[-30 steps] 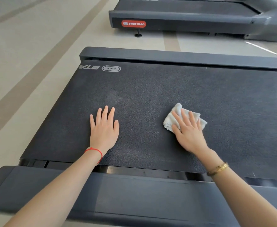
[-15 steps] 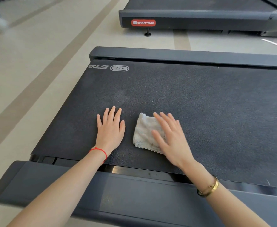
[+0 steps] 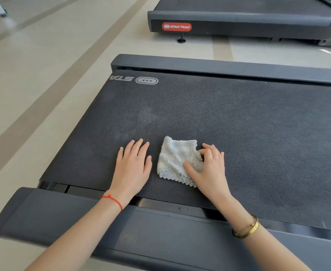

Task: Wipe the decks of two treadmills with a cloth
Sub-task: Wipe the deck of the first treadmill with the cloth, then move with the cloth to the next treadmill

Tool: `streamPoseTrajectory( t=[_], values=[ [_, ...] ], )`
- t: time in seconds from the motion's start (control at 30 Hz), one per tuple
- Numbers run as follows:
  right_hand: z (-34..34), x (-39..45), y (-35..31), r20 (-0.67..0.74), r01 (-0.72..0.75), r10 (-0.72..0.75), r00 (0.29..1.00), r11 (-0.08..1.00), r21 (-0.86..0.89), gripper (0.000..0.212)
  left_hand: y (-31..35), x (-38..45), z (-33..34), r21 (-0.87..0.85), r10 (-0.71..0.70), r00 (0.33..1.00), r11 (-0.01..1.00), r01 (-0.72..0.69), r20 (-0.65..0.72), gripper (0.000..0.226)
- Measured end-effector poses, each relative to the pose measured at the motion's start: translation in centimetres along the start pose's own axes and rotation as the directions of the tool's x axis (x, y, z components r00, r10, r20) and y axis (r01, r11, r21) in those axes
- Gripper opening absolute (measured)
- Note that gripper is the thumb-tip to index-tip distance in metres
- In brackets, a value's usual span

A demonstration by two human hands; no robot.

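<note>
Terry cloth point(image 3: 175, 160): lain folded on the near treadmill's deck point(image 3: 258, 133), just right of the left hand point(image 3: 132, 167).
Right hand point(image 3: 209, 169): grip clamped on the cloth's right edge, thumb and fingers pinched around a gathered fold.
Left hand: laid flat, fingers apart, nothing held.
Key relation: cloth spread leftward from the grip; unwiped deck was judged to lie far and right.
Second treadmill point(image 3: 248, 18): well apart, beyond.

White cloth point(image 3: 175, 159), folded & rumpled, lies on near treadmill's dark deck point(image 3: 258, 133); my right hand point(image 3: 209, 169) pinches its edge. 2nd treadmill point(image 3: 248, 16) beyond.
</note>
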State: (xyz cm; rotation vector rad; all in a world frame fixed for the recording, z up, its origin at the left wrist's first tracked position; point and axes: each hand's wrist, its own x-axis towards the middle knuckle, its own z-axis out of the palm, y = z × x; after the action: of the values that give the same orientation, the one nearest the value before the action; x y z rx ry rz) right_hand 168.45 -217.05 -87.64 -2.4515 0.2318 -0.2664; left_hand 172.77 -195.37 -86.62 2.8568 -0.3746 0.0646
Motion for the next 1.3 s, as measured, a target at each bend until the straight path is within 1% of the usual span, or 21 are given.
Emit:
streamPoseTrajectory(
  t=[0.1, 0.17, 0.23, 0.3, 0.33, 0.4, 0.5, 0.6, 0.8, 1.03, 1.1, 1.2, 1.3],
  values=[
    [0.0, 0.3, -0.5, 0.015, 0.054, -0.054, 0.998, 0.998, 0.031, 0.025, 0.2, -0.6, -0.4, -0.063, 0.006, 0.999, 0.998, -0.009, -0.046, 0.043],
    [-0.2, 0.2, -1.1, 0.02, 0.052, -0.056, 0.998, 0.989, 0.137, 0.02, 0.3, -0.9, -0.8, -0.105, 0.018, 0.997, 0.994, -0.026, -0.08, 0.038],
    [-0.8, 0.3, -2.0, 0.053, -0.054, 0.04, 0.998, 0.954, 0.294, 0.013, 0.1, -1.1, -1.2, -0.14, 0.031, 0.993, 0.989, -0.048, -0.116, 0.033],
    [-1.5, 0.8, -2.7, 0.106, -0.14, 0.105, 0.989, 0.896, 0.422, 0.008, -0.2, -1.2, -1.9, -0.163, 0.04, 0.988, 0.985, -0.065, -0.152, 0.03],
    [-1.8, 1.1, -3.0, 0.131, -0.168, 0.12, 0.984, 0.869, 0.465, 0.008, -0.4, -1.3, -2.2, -0.17, 0.042, 0.985, 0.983, -0.071, -0.167, 0.03],
    [-2.4, 2.0, -3.6, 0.224, -0.245, 0.144, 0.964, 0.807, 0.537, 0.009, -0.9, -1.3, -3.1, -0.185, 0.033, 0.981, 0.98, -0.069, -0.193, 0.03],
    [-2.5, 3.3, -4.7, 0.37, -0.381, 0.172, 0.913, 0.684, 0.622, 0.017, -1.9, -0.8, -4.6, -0.189, 0.016, 0.979, 0.98, -0.055, -0.204, 0.03],
    [-2.2, 4.6, -6.2, 0.457, -0.469, 0.189, 0.869, 0.604, 0.644, 0.023, -2.9, 0.1, -6.3, -0.176, -0.005, 0.979, 0.984, -0.032, -0.203, 0.029],
    [-3.4, 7.0, -11.3, 0.542, -0.573, 0.237, 0.806, 0.539, 0.617, 0.026, -4.8, 1.1, -11.8, -0.175, -0.071, 0.978, 0.984, 0.036, -0.194, 0.029],
    [-7.9, 8.4, -18.9, 0.594, -0.609, 0.219, 0.774, 0.514, 0.603, 0.032, -4.7, 0.3, -21.6, -0.183, -0.164, 0.959, 0.975, 0.123, -0.23, 0.026],
    [-9.9, 8.6, -21.3, 0.607, -0.61, 0.202, 0.769, 0.516, 0.601, 0.034, -4.5, -0.2, -25.0, -0.19, -0.192, 0.952, 0.971, 0.148, -0.238, 0.026],
    [-13.3, 8.8, -25.2, 0.622, -0.607, 0.176, 0.763, 0.526, 0.596, 0.042, -4.2, -1.5, -30.2, -0.183, -0.218, 0.944, 0.968, 0.175, -0.249, 0.025],
    [-17.0, 8.7, -29.2, 0.62, -0.593, 0.16, 0.768, 0.542, 0.595, 0.043, -4.0, -2.8, -35.4, -0.191, -0.252, 0.932, 0.96, 0.206, -0.261, 0.025]
  ],
)
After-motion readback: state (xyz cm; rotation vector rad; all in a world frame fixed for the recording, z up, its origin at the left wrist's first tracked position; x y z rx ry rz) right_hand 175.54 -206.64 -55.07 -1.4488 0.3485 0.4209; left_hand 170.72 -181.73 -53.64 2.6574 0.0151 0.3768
